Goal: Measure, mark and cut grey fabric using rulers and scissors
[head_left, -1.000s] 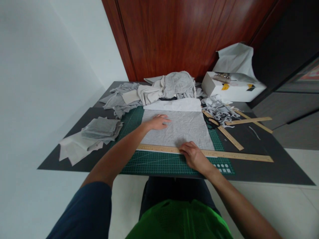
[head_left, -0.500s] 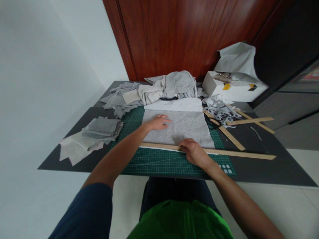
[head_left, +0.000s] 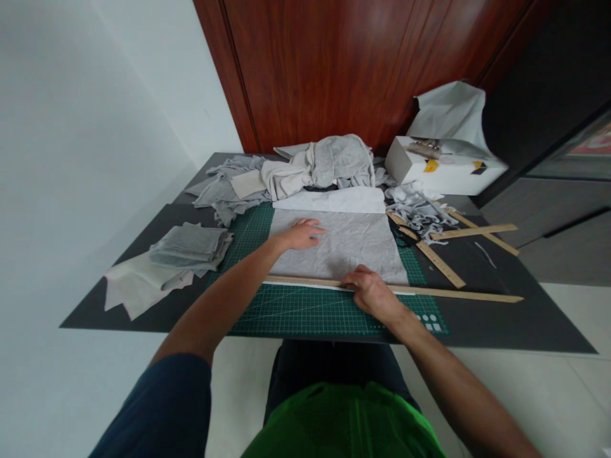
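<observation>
A sheet of grey fabric (head_left: 353,245) lies on the green cutting mat (head_left: 305,318), with a white strip (head_left: 334,200) along its far edge. My left hand (head_left: 301,235) rests flat on the fabric's left part, fingers spread. Across the fabric's near edge runs a long wooden ruler (head_left: 458,294), reaching past the mat to the right. My right hand (head_left: 366,289) has its fingers closed on the ruler near its middle; the fingertips are partly hidden. A thin white edge shows just below the ruler.
Folded grey cloths (head_left: 188,247) lie at the left, and a heap of grey fabric (head_left: 334,162) at the back. To the right are fabric scraps (head_left: 417,207), black scissors (head_left: 405,236), more wooden rulers (head_left: 442,264) and a white box (head_left: 443,165) on the dark table (head_left: 539,321).
The view has shifted slightly. My hands, the ruler and the fabric hold the same places relative to one another.
</observation>
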Demonstrator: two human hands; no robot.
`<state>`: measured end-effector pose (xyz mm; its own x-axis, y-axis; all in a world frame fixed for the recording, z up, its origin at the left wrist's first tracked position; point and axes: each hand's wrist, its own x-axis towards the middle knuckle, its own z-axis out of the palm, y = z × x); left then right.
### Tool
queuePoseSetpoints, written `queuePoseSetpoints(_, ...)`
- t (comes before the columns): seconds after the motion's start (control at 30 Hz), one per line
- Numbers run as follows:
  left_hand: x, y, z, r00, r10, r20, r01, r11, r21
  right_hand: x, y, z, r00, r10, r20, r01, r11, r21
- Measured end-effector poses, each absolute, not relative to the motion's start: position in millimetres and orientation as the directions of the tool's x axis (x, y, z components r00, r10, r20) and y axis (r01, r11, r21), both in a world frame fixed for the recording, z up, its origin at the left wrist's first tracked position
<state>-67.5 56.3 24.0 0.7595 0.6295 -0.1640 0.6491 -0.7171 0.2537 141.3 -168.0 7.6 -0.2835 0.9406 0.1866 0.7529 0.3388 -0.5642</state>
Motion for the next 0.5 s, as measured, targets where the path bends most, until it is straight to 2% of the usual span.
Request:
queuePoseSetpoints(0.37,-63,49,33,0.745,0.642,-0.183,0.667,-0.722,0.184,146,-163,3,-0.310,0.917,0.251,0.745,0.399,-0.535)
queuePoseSetpoints(0.5,-54,28,43,0.718,0.693,-0.066,0.692,-0.700,0.176,148,-159,3,-0.335,0.897,0.288,0.742,0.440,-0.506)
